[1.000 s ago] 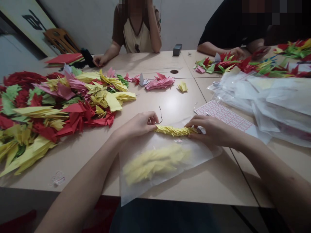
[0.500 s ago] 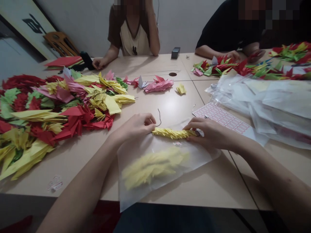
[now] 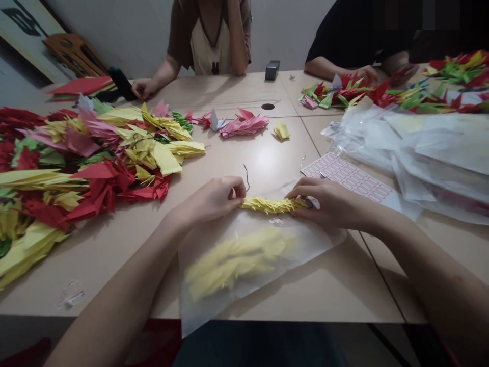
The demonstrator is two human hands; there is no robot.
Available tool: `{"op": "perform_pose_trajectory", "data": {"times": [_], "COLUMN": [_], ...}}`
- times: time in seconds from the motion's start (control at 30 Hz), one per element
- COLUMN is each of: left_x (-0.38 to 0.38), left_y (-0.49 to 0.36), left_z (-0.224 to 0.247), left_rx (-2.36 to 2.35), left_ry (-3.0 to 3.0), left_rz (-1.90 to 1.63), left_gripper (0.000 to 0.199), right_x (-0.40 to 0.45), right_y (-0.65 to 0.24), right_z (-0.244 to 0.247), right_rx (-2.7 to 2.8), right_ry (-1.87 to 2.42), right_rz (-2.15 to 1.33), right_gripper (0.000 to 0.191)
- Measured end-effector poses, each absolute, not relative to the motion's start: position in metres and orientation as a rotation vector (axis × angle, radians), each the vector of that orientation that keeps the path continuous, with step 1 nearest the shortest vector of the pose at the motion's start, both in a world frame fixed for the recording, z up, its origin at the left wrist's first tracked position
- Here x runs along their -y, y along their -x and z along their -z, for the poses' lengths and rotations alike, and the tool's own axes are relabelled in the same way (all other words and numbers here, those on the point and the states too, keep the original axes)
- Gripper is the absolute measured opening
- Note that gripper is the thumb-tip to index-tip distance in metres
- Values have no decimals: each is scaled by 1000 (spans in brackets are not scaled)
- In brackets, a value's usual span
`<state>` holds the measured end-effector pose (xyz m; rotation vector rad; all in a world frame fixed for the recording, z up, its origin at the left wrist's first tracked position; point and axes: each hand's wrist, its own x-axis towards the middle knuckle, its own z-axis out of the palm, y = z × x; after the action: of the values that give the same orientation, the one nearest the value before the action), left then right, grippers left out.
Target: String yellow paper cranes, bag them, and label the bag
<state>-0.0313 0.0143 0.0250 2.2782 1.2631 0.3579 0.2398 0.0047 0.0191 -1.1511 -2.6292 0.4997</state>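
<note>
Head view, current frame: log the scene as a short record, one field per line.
Left hand: pinching the left end of a yellow paper bundle
Right hand: gripping its right end
Nearer the body: translucent bag, yellow paper inside
Left side: multicoloured folded-paper pile
Right side: label sheet, plastic bags
Across the table: two people
</note>
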Motion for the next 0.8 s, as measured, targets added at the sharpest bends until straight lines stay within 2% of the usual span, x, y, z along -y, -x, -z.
{"op": "perform_pose_trajectory", "data": {"times": [0.37,0.8], "left_x": [-12,-8], "left_y": [26,25], "left_z": [-25,-26], "left_rx": [-1262,-1292], "left_ry": [-2353,-2251], "left_rz": [-339,-387], "left_gripper": [15,12], "right_x": [-4,-5], "right_y": [-240,-239], "right_z": [-19,-20], "right_rx": [2626,2641], "right_ry": [1145,1150], "right_rz": [-443,-462], "right_gripper": [21,21]}}
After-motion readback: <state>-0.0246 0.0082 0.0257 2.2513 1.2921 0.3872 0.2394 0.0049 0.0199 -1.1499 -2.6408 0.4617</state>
